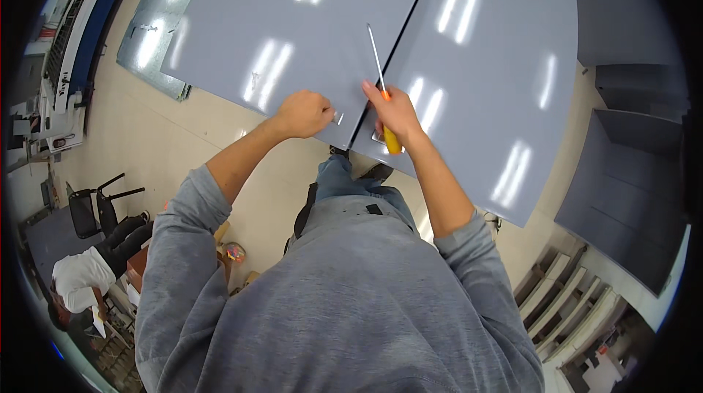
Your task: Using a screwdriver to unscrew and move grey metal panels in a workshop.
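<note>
My right hand (399,116) is wrapped round a screwdriver (393,141) with a yellow and orange handle. Its long metal shaft points away from me, over the grey surface. My left hand (302,115) is closed in a fist near the front edge of the left grey panel (220,49). Beside its fingertips is a small shiny piece (339,118); whether the fingers hold it is hidden. A dark seam separates that panel from the right grey panel (505,100). Partly under my right hand, a small metal-edged fitting (378,137) sits at the right panel's edge.
A bare metal sheet (150,41) lies beyond the left panel. On the left stand a long blue and white machine (99,23) and a black chair (95,206). A person in a white top (80,279) bends at the lower left. Grey cabinet-like boxes (622,173) stand at right.
</note>
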A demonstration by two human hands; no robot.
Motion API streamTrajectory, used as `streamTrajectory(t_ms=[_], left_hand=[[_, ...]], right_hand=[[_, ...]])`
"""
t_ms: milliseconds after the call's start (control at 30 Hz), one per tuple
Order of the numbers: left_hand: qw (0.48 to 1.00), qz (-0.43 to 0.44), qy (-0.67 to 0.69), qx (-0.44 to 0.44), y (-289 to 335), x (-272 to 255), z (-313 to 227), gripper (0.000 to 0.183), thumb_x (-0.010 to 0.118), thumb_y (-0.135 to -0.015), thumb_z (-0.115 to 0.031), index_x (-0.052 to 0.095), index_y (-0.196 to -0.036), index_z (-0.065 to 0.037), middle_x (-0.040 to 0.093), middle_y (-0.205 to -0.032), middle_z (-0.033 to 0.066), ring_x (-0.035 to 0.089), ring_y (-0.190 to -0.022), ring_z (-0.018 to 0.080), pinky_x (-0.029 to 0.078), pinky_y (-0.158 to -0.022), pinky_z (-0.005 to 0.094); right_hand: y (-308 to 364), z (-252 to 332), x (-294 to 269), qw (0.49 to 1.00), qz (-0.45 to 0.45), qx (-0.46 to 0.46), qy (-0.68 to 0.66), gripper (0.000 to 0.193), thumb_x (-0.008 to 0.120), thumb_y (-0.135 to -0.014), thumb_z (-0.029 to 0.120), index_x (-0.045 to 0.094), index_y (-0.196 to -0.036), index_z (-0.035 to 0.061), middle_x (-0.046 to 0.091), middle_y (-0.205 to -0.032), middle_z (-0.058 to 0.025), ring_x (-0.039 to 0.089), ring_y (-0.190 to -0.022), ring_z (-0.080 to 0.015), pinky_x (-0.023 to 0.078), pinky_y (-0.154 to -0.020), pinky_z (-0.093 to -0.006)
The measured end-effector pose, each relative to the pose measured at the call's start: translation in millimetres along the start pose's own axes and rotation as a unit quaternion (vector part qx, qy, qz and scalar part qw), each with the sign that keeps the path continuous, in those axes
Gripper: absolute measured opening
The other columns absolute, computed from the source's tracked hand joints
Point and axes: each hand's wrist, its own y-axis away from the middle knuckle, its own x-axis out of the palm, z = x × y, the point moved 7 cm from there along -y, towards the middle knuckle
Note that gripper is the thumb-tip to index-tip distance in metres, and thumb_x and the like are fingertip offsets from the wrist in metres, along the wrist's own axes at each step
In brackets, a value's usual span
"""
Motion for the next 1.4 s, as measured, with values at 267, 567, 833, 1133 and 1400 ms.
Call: streamTrajectory(t_ms=[267, 567, 833, 1133, 1400], left_hand=[[0.999, -0.017, 0.035, -0.024, 28.9, -19.2, -12.2, 0.037, 0.055, -0.089, -0.032, 0.069, -0.073, -0.001, 0.066, -0.071, 0.0210, 0.064, -0.070, 0.0431, 0.052, -0.070, 0.0515], [0.974, -0.131, 0.181, 0.042, 81.7, 96.3, -81.5, 0.048, 0.064, -0.091, -0.024, 0.052, -0.127, 0.004, 0.059, -0.119, 0.0263, 0.054, -0.113, 0.0436, 0.044, -0.096, 0.0493], [0.915, -0.108, 0.357, -0.155, -91.7, 175.4, 24.5, 0.059, 0.070, -0.081, -0.046, 0.063, -0.119, -0.001, 0.066, -0.120, 0.0215, 0.062, -0.112, 0.0377, 0.050, -0.092, 0.0456], [0.945, 0.014, 0.296, -0.138, -101.2, 173.4, 6.7, 0.068, 0.065, -0.081, -0.055, 0.064, -0.118, 0.002, 0.065, -0.121, 0.0228, 0.063, -0.114, 0.0349, 0.050, -0.093, 0.0435], [0.950, 0.023, 0.232, -0.206, -84.9, 166.2, 10.3, 0.062, 0.054, -0.088, -0.053, 0.065, -0.114, 0.001, 0.065, -0.120, 0.0236, 0.062, -0.114, 0.0376, 0.049, -0.094, 0.0451]], right_hand=[[-37.4, -0.5, 25.4, 0.997, 0.039, 0.055, -0.037, 0.038, 0.073, -0.089, 0.035, 0.053, -0.090, 0.0029, 0.051, -0.063, -0.0025, 0.048, -0.046, -0.0104, 0.044, -0.043, -0.0279], [9.3, 88.2, 28.2, 0.997, 0.068, -0.025, -0.025, 0.037, 0.074, -0.087, 0.032, 0.051, -0.089, 0.0034, 0.051, -0.061, -0.0025, 0.048, -0.047, -0.0107, 0.045, -0.044, -0.0276], [45.9, 146.9, 41.7, 0.993, 0.073, -0.088, 0.035, 0.036, 0.071, -0.086, 0.031, 0.051, -0.084, 0.0006, 0.053, -0.061, -0.0060, 0.053, -0.047, -0.0146, 0.046, -0.045, -0.0306], [32.2, 120.8, 29.2, 0.996, 0.042, -0.066, 0.041, 0.035, 0.069, -0.087, 0.029, 0.053, -0.084, -0.0020, 0.055, -0.062, -0.0071, 0.054, -0.048, -0.0152, 0.048, -0.047, -0.0315], [32.2, 121.1, 34.7, 0.996, 0.038, -0.063, 0.048, 0.035, 0.069, -0.087, 0.029, 0.053, -0.084, -0.0018, 0.055, -0.061, -0.0066, 0.055, -0.047, -0.0151, 0.047, -0.047, -0.0311]])
